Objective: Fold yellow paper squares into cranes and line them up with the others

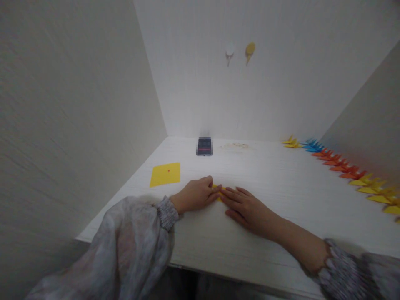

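A small piece of folded yellow paper (220,199) lies on the white table, mostly hidden under my two hands. My left hand (199,193) is partly closed at its left side, fingers curled and pressing on it. From the right, my right hand (245,207) rests on the same paper with its fingers stretched out and flat, the tips almost meeting those of the left. Farther left lies a flat yellow sheet (165,174) with a small red mark on it, apart from both hands.
A dark, blurred-out box-like thing (204,146) stands near the back wall. Folded paper cranes (336,161) in yellow, blue and orange-red run in a row along the right side. Two hooks, one white (230,52) and one yellow (250,49), are on the wall.
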A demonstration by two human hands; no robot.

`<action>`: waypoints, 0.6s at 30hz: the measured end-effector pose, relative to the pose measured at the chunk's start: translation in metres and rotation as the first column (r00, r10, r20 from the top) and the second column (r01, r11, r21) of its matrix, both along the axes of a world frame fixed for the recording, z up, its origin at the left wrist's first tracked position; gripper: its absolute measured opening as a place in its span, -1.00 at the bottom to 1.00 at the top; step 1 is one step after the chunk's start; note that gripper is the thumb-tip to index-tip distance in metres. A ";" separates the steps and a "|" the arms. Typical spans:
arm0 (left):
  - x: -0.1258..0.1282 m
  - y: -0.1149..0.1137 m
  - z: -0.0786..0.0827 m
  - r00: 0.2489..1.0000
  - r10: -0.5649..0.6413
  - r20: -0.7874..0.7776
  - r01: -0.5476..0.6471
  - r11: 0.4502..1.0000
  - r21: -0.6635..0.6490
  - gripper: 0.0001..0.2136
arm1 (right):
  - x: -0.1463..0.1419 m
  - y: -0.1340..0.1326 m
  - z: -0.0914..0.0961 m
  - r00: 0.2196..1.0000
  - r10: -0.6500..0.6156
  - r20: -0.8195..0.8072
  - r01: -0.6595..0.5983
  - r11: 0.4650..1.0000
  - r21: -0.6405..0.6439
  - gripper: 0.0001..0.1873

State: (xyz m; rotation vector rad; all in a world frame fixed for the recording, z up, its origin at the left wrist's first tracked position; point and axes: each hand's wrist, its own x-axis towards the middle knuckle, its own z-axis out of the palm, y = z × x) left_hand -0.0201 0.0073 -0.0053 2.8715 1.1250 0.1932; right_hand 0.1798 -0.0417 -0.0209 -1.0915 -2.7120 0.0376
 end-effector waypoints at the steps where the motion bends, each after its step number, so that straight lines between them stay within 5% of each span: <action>1: 0.000 0.000 0.000 1.000 0.016 0.003 -0.016 1.000 -0.005 -0.58 | 0.002 0.000 0.000 1.000 -0.001 -0.005 0.001 1.000 -0.010 -0.58; 12: -0.007 0.003 0.007 0.985 0.171 0.037 -0.171 0.985 -0.016 -0.61 | 0.025 0.008 0.005 0.999 0.012 -0.052 -0.018 0.993 -0.119 -0.56; 18: -0.004 0.017 -0.008 0.922 0.248 0.296 -0.221 0.968 -0.122 -0.74 | 0.015 0.004 0.012 0.998 0.043 -0.052 -0.050 0.987 -0.150 -0.56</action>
